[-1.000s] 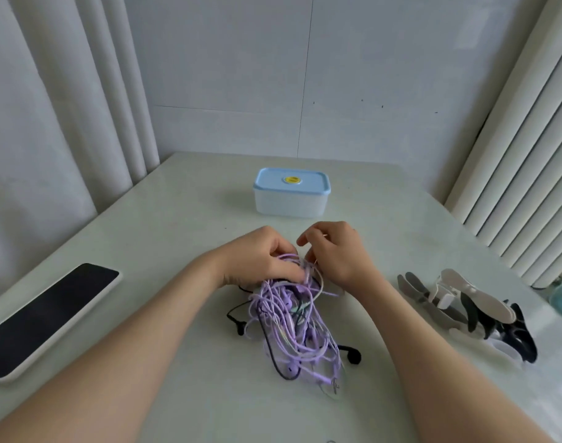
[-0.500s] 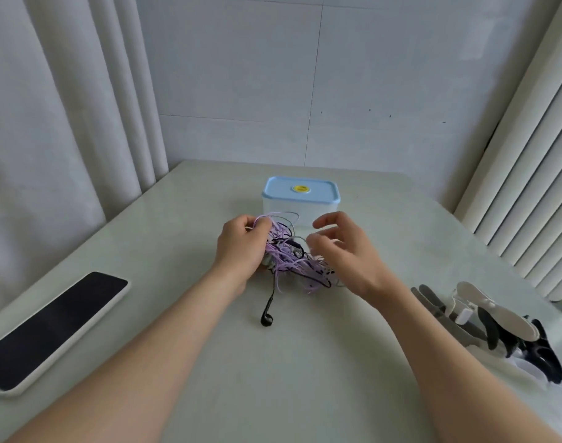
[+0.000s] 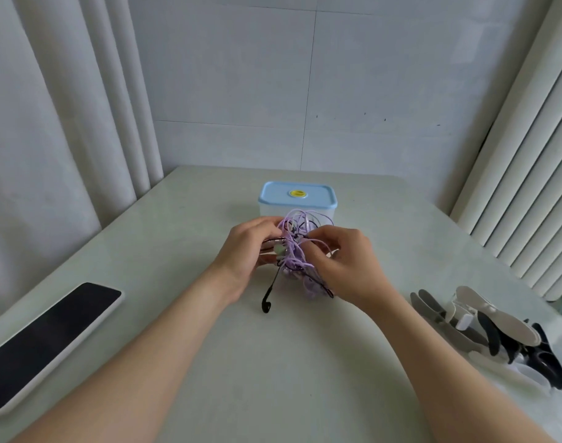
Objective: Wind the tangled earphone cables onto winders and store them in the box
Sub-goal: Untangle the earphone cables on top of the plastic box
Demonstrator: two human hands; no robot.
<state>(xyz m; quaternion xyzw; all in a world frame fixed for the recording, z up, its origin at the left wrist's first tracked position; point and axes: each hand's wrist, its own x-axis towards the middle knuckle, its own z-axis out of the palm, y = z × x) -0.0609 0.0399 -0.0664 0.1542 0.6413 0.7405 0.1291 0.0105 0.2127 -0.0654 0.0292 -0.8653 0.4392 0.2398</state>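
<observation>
Pale grey-green desk [image 3: 305, 362] stood against a white tiled wall [image 3: 305, 75], with pleated white curtains [image 3: 49, 123] on both sides. The tangled bundle of purple and black earphone cables [image 3: 296, 251] was mid-desk, just in front of the box, held between both grips. The left grip [image 3: 244, 251] had its fingers curled round the bundle's left side. The right grip [image 3: 343, 266] pinched purple strands on the right side, thumb and fingers bent. A black earbud [image 3: 267, 306] hung from the bundle on a black cord, low by the desk; contact unclear. The translucent white rectangular plastic box with light blue lid [image 3: 297, 199] stood behind the bundle, lid on, a round yellow sticker on top. A pile of flat white, grey and black plastic winders [image 3: 497, 334] lay at the right, well apart from the bundle. A black-screened phone in a white case [image 3: 46, 343] lay flat at the left desk edge.
</observation>
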